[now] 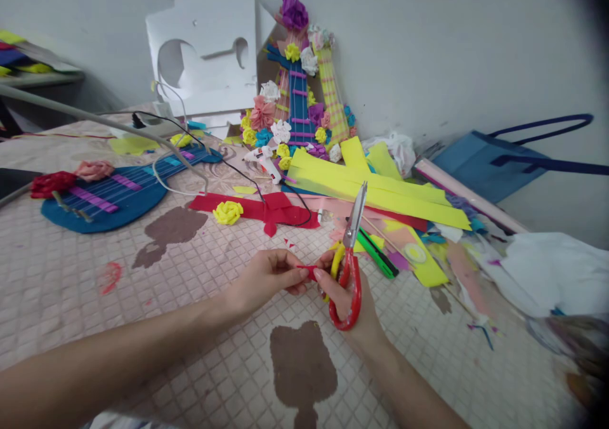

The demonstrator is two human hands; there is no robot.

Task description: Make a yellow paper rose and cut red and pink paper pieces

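Observation:
Over the middle of the table, my left hand (278, 273) pinches one end of a small red piece of paper or felt (307, 268). The thumb and finger of my right hand (349, 296) hold its other end. Hooked on that same right hand is a pair of scissors (351, 251) with red and yellow handles, blades pointing up and away from me. Just beyond my hands lie tiny red scraps (288, 243), a wide red strip (247, 210) and a yellow paper flower (228, 212). A green utility knife (378, 251) rests right of the scissors.
On the left is a blue guitar shape (114, 194) with flowers. A white glue gun (264, 161) and its cable lie behind the red strip. Yellow strips (371, 184) and scraps cover the right. Decorated guitars (299, 99) and a white cut-out board (209, 48) lean against the wall.

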